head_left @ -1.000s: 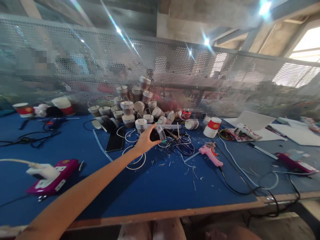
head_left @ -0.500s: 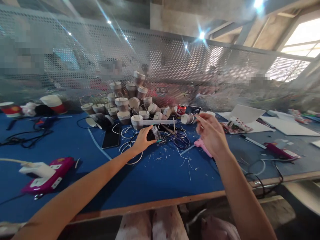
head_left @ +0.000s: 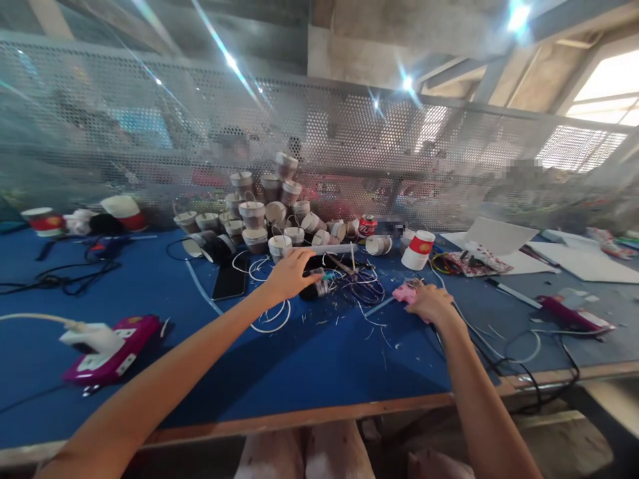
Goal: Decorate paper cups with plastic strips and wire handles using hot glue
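Bare forearms (head_left: 187,360); beyond the table edge (head_left: 279,422), the left hand (head_left: 289,274) has a teal thumbnail (head_left: 327,276); below it, pale speckled legwear (head_left: 275,458)

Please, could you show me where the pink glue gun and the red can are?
Pink glue gun (head_left: 402,293), head view: its uncovered pink body.
Red can (head_left: 367,227), head view: its printed side.

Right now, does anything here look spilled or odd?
Yes: pale scraps litter the blue tabletop between the left hand and the pink glue gun, like stray offcuts. Behind, a whitish cup lies tipped over, unlike the upright stacked cups.
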`<state>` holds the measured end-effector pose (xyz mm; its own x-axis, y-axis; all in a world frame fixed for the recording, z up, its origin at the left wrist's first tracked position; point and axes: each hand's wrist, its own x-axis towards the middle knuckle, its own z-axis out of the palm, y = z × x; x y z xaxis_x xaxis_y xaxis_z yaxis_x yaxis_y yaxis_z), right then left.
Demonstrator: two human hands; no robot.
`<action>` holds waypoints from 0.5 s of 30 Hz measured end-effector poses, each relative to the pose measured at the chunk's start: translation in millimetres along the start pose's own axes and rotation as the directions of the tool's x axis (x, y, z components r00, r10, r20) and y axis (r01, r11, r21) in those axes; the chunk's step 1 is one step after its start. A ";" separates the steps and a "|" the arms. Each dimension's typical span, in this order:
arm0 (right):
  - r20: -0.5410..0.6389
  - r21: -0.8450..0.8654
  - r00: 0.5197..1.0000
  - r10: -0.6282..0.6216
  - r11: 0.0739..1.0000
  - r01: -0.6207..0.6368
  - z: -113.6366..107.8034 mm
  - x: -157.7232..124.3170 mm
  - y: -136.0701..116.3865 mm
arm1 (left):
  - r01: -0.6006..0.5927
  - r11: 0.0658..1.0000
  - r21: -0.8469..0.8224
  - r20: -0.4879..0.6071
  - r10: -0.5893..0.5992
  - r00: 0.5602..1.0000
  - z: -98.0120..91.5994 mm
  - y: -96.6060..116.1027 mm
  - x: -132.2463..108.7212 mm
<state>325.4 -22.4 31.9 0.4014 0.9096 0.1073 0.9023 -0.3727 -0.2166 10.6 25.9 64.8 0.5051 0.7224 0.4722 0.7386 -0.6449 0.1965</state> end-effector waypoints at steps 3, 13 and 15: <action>-0.019 -0.162 0.997 0.081 0.983 -0.083 8.9 -8.3 5.5 | -0.057 0.998 -0.002 0.092 0.057 0.994 19.2 -1.5 -6.5; -0.089 0.562 0.994 -0.055 0.822 0.096 -16.2 5.7 0.4 | -0.057 0.991 -0.122 0.136 0.073 0.988 26.0 -9.1 -9.4; 0.010 0.747 0.983 -0.182 0.655 0.114 -23.1 9.6 -13.3 | 0.009 0.984 -0.180 0.134 0.015 0.991 29.5 -17.2 -8.8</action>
<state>320.8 -13.0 58.3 0.2289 0.9640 0.1354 0.5191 -0.0032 -0.8547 6.5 38.0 31.9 0.5718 0.7395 0.3554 0.6510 -0.6725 0.3520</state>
